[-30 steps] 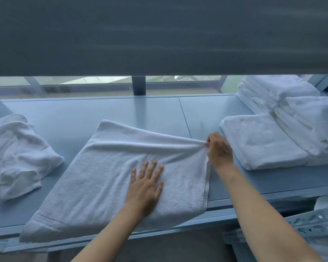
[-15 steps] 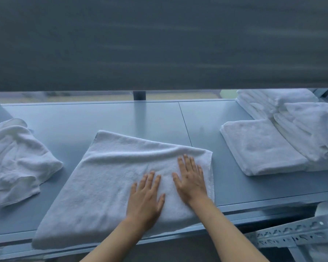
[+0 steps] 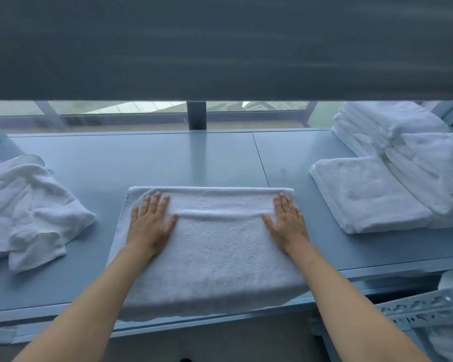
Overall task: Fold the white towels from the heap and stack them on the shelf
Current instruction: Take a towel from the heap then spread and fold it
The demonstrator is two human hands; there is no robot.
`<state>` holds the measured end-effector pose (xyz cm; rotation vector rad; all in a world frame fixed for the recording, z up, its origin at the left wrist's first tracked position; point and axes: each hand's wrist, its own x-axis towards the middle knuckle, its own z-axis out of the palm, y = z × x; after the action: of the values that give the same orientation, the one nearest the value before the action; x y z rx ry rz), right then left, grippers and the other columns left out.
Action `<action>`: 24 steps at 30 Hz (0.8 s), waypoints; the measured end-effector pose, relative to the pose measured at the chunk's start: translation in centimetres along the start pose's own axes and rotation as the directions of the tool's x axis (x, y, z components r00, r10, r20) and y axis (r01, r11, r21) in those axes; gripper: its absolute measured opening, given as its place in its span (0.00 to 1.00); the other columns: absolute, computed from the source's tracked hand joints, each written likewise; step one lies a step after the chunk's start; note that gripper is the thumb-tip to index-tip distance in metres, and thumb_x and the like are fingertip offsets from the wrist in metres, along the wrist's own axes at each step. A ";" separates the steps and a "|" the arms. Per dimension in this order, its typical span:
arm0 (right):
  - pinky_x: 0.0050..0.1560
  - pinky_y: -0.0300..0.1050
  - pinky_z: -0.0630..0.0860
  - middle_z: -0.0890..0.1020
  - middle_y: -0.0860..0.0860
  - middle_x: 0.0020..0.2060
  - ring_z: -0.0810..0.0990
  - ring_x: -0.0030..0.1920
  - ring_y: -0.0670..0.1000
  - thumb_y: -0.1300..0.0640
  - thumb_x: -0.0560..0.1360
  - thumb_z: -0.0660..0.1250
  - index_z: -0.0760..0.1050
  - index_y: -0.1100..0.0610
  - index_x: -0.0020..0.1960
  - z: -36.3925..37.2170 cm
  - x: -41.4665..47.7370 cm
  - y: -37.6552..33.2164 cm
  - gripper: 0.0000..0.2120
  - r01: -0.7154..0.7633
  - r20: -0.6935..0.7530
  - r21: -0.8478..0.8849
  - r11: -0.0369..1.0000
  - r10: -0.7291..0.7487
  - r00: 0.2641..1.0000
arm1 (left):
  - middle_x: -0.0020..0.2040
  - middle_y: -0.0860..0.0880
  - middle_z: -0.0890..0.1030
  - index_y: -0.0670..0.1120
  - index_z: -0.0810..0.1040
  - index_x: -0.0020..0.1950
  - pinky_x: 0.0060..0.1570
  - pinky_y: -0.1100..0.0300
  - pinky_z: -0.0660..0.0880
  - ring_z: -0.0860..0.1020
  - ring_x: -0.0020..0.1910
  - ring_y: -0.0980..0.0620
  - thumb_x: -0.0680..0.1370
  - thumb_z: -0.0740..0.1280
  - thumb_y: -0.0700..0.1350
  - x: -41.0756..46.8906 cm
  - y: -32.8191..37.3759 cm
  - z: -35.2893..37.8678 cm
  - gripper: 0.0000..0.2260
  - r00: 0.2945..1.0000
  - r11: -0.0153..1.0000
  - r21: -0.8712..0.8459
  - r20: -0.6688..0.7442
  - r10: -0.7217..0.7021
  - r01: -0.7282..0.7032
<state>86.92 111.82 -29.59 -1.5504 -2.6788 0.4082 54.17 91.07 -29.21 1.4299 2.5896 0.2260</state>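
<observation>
White terry cloth is spread at the middle of the blue-grey shelf: a partly folded towel, its near edge hanging just over the shelf's front lip. It is pressed flat by both hands, fingers straight. The left hand is laid near its left edge and the right hand near its right edge, well apart, with a raised crease between them. A crumpled heap of towels is seen to the left, and a single folded towel beside taller stacks to the right.
</observation>
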 end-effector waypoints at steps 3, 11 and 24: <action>0.81 0.55 0.48 0.46 0.49 0.84 0.45 0.83 0.50 0.34 0.82 0.47 0.46 0.54 0.84 -0.9 1.0 0.2 0.38 -0.034 0.025 -0.037 0.999 0.035 0.999 | 0.85 0.51 0.47 0.55 0.50 0.84 0.80 0.47 0.44 0.46 0.83 0.50 0.76 0.39 0.69 0.1 -0.2 -0.2 0.38 1.000 0.999 -0.032 -0.010 0.015 -0.015; 0.82 0.53 0.41 0.39 0.45 0.82 0.37 0.82 0.47 0.40 0.82 0.43 0.42 0.49 0.84 0.9 -8.0 -2.5 0.33 0.196 0.000 0.024 0.980 -0.196 0.981 | 0.84 0.47 0.55 0.49 0.57 0.83 0.79 0.41 0.51 0.53 0.83 0.46 0.78 0.45 0.64 -2.2 -3.9 -0.2 0.36 0.991 0.993 -0.071 -0.085 -0.101 0.095; 0.81 0.50 0.39 0.36 0.41 0.82 0.34 0.81 0.44 0.38 0.82 0.41 0.37 0.45 0.83 1.6 -7.3 -1.5 0.33 0.184 -0.010 0.000 0.983 -0.184 0.983 | 0.84 0.57 0.47 0.57 0.54 0.84 0.80 0.45 0.48 0.45 0.83 0.53 0.81 0.48 0.63 -14.3 -3.9 2.1 0.30 0.995 0.995 -0.081 -0.093 0.044 -0.052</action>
<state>89.09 104.52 -29.91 -1.2842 -2.7813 0.3922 58.94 77.01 -30.92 1.4866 2.5850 0.4099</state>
